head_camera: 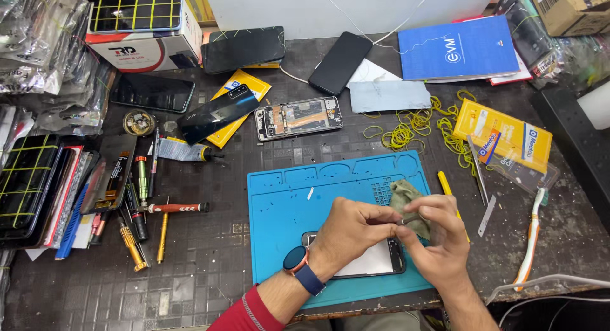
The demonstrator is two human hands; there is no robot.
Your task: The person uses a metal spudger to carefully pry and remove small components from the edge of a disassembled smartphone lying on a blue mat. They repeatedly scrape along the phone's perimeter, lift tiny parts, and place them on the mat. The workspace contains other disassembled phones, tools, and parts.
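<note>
Well left of our hands lie screwdrivers (141,226) on the dark table (210,274). Our left hand (346,232) pinches a small metal piece (406,220) together with our right hand (438,239), which also clutches an olive cloth (403,197). Beneath both hands, a phone frame (375,262) rests on the blue repair mat (286,204). Yellow rubber bands (406,134) lie beyond our right hand.

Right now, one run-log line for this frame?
left hand: pinching small metal tool | right hand: pinching same tool, olive cloth | under: phone frame on blue mat
</note>
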